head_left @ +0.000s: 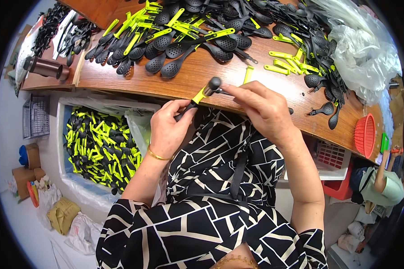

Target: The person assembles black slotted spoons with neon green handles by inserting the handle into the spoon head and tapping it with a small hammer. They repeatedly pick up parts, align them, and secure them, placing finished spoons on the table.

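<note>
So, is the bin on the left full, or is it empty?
The bin is not empty: green and black pieces cover its visible inside. How deep they lie, I cannot tell.

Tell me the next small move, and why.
Probably a light tap on the yellow-and-black handle with the hammer: the left hand grips the handle, and the right hand holds the hammer with its head at the handle's end, though contact is unclear.

Black, cream-patterned, short-sleeved clothing (pixel 175 233), gold bangle (pixel 158 157), gold necklace (pixel 234 259)
</note>
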The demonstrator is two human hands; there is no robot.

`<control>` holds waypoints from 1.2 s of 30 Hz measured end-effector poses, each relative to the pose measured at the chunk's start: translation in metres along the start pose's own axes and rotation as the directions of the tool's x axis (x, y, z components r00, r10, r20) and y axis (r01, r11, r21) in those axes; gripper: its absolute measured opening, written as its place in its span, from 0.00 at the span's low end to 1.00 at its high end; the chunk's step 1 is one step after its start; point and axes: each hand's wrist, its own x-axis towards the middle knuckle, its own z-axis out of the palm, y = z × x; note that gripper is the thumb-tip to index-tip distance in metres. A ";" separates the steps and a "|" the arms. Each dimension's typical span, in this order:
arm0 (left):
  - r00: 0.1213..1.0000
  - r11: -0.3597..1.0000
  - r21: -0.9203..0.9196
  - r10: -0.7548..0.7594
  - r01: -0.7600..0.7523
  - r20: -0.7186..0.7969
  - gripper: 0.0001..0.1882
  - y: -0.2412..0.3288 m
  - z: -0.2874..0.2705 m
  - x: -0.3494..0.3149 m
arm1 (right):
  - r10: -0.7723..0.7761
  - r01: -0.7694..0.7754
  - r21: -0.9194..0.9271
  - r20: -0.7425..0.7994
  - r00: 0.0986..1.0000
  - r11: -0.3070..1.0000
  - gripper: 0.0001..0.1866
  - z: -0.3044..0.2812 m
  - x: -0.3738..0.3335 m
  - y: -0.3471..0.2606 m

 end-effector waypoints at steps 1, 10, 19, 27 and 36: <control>0.996 0.997 0.029 -0.072 0.070 0.055 0.09 0.006 -0.002 0.004 | -0.007 0.007 -0.028 0.014 1.000 1.000 0.27 0.006 0.003 -0.001; 0.875 0.818 -0.351 -0.338 0.455 0.347 0.11 -0.013 -0.005 0.020 | 0.048 -0.016 -0.182 0.176 0.983 0.983 0.30 0.031 0.017 -0.005; 0.872 0.825 -0.343 -0.322 0.449 0.368 0.10 -0.014 -0.008 0.023 | 0.104 -0.091 -0.066 0.216 0.971 0.994 0.25 0.036 0.024 -0.013; 0.854 0.754 -0.429 -0.341 0.498 0.393 0.17 -0.021 -0.013 0.016 | 0.281 -0.297 0.036 0.232 0.931 0.954 0.22 -0.028 -0.008 0.009; 0.908 0.921 -0.090 -0.390 0.380 -0.156 0.11 -0.226 -0.114 -0.094 | 0.577 -0.551 -0.196 0.116 0.808 0.811 0.15 -0.116 -0.079 0.070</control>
